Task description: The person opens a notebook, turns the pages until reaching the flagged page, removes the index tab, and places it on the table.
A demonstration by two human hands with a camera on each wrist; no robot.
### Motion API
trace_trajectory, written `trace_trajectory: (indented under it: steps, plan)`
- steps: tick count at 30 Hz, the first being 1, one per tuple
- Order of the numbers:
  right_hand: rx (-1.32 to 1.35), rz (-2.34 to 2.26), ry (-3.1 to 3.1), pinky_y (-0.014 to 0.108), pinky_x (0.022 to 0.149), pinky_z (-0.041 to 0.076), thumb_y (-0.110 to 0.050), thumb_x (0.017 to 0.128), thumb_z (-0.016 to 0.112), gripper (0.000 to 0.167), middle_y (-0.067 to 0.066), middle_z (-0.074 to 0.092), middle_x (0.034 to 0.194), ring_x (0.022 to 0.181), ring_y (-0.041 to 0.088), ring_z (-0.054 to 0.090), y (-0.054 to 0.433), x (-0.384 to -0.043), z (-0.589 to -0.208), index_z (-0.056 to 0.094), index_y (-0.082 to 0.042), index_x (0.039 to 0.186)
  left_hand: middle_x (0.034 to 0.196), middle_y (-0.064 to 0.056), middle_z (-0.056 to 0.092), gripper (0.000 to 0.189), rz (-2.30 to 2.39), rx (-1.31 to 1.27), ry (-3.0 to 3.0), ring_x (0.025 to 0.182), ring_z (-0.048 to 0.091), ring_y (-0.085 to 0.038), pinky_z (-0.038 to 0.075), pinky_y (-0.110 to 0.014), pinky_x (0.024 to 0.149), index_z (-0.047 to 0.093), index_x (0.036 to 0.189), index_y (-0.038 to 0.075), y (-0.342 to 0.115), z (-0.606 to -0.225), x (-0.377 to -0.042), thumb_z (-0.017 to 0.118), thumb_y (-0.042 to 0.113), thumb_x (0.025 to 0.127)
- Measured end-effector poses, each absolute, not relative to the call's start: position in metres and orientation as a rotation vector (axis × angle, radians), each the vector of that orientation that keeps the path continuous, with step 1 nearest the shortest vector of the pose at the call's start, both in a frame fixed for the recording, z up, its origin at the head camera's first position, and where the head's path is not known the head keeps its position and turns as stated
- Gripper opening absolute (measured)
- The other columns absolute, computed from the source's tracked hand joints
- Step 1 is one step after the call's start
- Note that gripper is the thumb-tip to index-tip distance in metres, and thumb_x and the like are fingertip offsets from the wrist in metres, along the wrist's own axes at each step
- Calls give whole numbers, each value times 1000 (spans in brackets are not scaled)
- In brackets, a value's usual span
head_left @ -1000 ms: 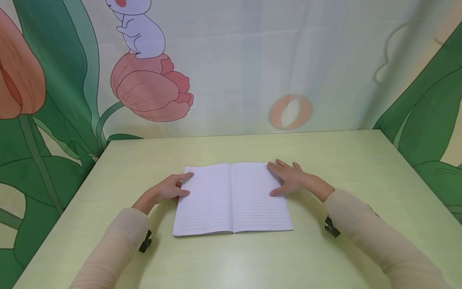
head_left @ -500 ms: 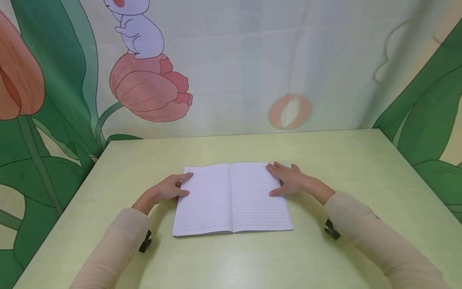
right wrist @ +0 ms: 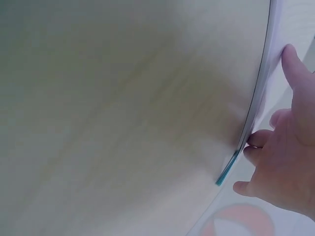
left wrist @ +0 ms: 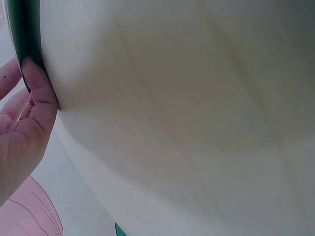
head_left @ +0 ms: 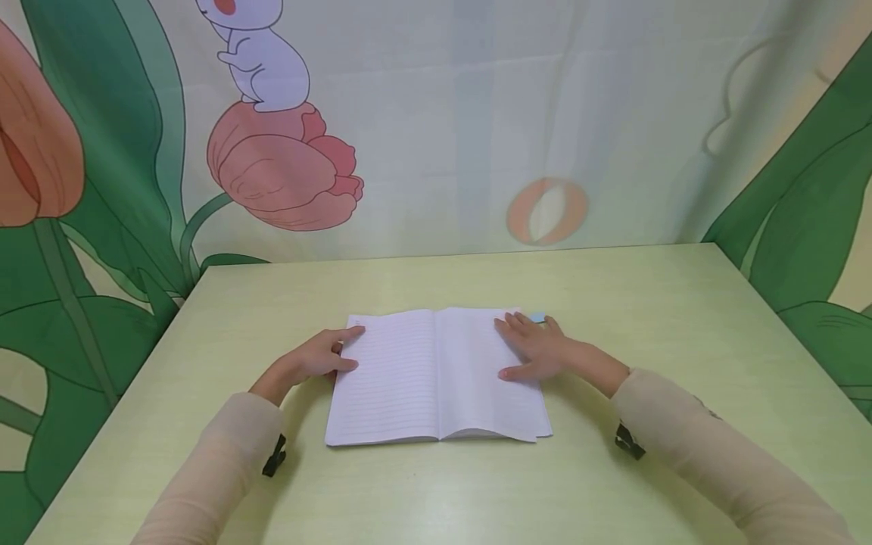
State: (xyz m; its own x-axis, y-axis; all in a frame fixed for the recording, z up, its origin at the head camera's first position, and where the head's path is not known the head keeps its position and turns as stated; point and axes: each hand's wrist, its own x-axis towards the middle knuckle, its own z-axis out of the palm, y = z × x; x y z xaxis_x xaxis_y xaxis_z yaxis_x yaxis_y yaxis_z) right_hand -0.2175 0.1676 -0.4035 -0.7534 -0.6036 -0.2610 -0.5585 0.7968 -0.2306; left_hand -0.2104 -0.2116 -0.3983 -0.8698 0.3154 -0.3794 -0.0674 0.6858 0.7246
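An open lined notebook (head_left: 398, 393) lies flat on the table. My left hand (head_left: 315, 354) holds its left edge, with thumb and index finger on the page; the left wrist view shows curled fingers at the dark green cover (left wrist: 32, 29). My right hand (head_left: 538, 352) spreads over the right page (head_left: 470, 378), fingers fairly straight and thumb apart. That page bows up slightly at its near edge, its corner shifted left of the sheets beneath. Past the right fingertips, a small light-blue piece (head_left: 537, 318) sticks out at the notebook's far right corner.
The pale green-yellow table (head_left: 422, 499) extends around the notebook on every side. Behind it hangs a curtain (head_left: 436, 151) printed with tulips, leaves and a white animal. A black clip-like piece (head_left: 275, 456) hangs under the left sleeve, another (head_left: 629, 441) under the right.
My right hand has slid slightly left and nearer, and the top right page has shifted left with it, bowing up. The light-blue piece now shows more. The left hand has stayed put.
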Motion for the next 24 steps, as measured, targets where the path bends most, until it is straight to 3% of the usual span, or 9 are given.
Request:
trace_trajectory:
  steps: [8, 12, 19, 24]
  plan:
    - [-910, -327, 2625, 64, 98, 1, -54, 91, 40, 79, 21, 9, 148, 136, 35, 4, 154, -204, -402, 10, -7, 146, 72, -5, 34, 67, 1070, 197, 2428, 64, 41, -18, 34, -28, 60, 30, 142, 8, -212, -401, -211, 63, 6, 85]
    - [-940, -394, 2580, 62, 99, 1, -53, 92, 36, 76, 20, 8, 148, 136, 35, 5, 143, -196, -402, 9, -7, 147, 72, -5, 34, 67, 1069, 197, 2427, 63, 41, -18, 35, -28, 59, 30, 143, 8, -212, -401, -212, 63, 7, 85]
    - [-963, -477, 2516, 58, 102, 1, -52, 94, 33, 74, 17, 6, 150, 137, 31, 3, 124, -188, -398, 7, -8, 147, 79, -8, 37, 67, 1063, 181, 2423, 66, 43, -19, 36, -27, 61, 30, 143, 10, -213, -403, -213, 63, 9, 85]
    - [-1005, -488, 2494, 56, 103, 2, -50, 95, 32, 71, 14, 6, 150, 137, 29, 2, 109, -185, -397, 6, -9, 147, 100, -17, 42, 64, 1116, 198, 2379, 70, 45, -20, 38, -28, 64, 28, 143, 9, -215, -401, -210, 59, 10, 88]
